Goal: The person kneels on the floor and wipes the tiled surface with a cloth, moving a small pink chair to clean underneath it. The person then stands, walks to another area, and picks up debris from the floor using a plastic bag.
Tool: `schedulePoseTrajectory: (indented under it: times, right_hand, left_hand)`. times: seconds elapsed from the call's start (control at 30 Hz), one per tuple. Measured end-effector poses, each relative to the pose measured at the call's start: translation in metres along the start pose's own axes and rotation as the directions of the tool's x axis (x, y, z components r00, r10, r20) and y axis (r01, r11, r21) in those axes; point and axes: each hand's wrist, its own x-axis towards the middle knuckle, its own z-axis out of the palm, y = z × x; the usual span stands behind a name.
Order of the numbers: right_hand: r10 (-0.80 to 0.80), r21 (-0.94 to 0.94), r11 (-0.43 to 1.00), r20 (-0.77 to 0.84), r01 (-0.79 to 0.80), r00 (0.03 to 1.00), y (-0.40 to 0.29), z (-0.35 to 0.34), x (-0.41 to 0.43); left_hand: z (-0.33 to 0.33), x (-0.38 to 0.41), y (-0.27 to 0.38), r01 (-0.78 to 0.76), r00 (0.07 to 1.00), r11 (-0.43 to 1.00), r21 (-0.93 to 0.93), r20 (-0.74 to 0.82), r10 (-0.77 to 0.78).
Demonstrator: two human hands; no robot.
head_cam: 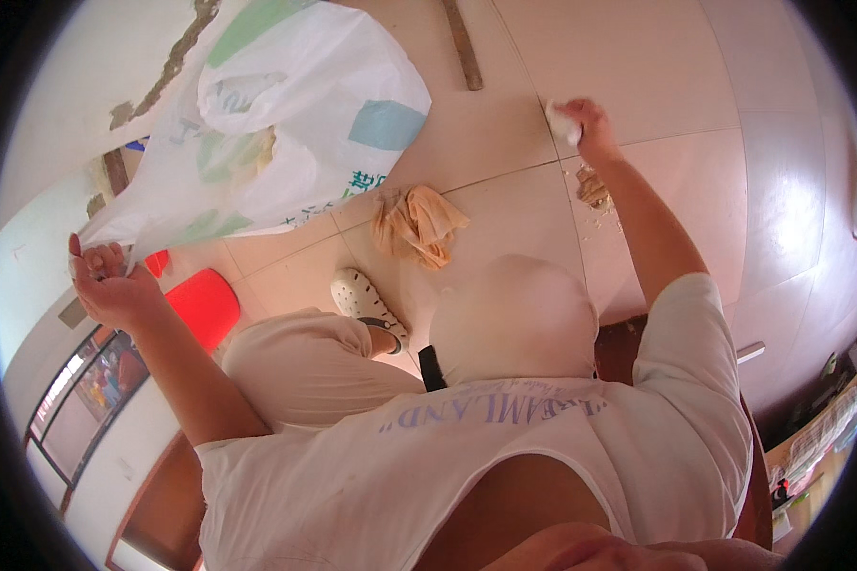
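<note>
My left hand (pixel 114 285) grips the edge of a large white plastic bag (pixel 293 164), which bears green and blue printing and stretches up and to the right. Something pale yellowish shows through the bag. At the upper right my right hand (pixel 591 128) is closed on a small white item (pixel 563 125), blurred, perhaps a wad of cloth or paper. Just below that hand, brown crumbly debris (pixel 594 189) lies scattered on the tiles. An orange-tan crumpled cloth (pixel 420 225) rests on the floor between the bag and my knee.
A red plastic object (pixel 203 307) is on the floor near my left forearm. A dark wooden strip (pixel 463 46) lies beyond the bag. My white clog (pixel 368 303) stands on the tiled floor. At the lower right is a cluttered shelf or table edge (pixel 821 428).
</note>
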Motion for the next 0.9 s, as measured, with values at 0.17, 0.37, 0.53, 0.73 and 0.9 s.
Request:
schedulePoseTrajectory:
  times: [0.17, 0.37, 0.53, 0.73, 0.9]
  right_hand:
    - [-0.085, -0.315, 0.948, -0.117, 0.044, 0.99, -0.022, 0.015, 0.055]
    - [-0.145, -0.49, 0.831, 0.267, 0.264, 0.953, 0.011, 0.042, 0.008]
    - [-0.018, -0.375, 0.911, 0.378, 0.171, 0.926, -0.005, 0.02, -0.061]
    - [-0.225, -0.333, 0.92, -0.013, 0.208, 0.974, 0.027, -0.031, -0.06]
    - [-0.046, -0.377, 0.92, -0.366, -0.103, 0.929, 0.012, -0.075, -0.04]
  left_hand:
    - [0.005, 0.013, -0.038, -0.105, 0.964, 0.992, 0.066, 0.253, 0.085]
    - [0.006, 0.0, -0.06, 0.136, 0.828, 0.927, 0.349, 0.474, -0.3]
    - [-0.001, 0.012, -0.078, 0.166, 0.817, 0.957, 0.237, 0.51, -0.268]
    - [0.003, 0.02, -0.086, -0.021, 0.887, 0.849, 0.528, 0.402, -0.228]
    - [0.004, 0.02, -0.099, -0.41, 0.905, 0.767, 0.495, 0.325, 0.274]
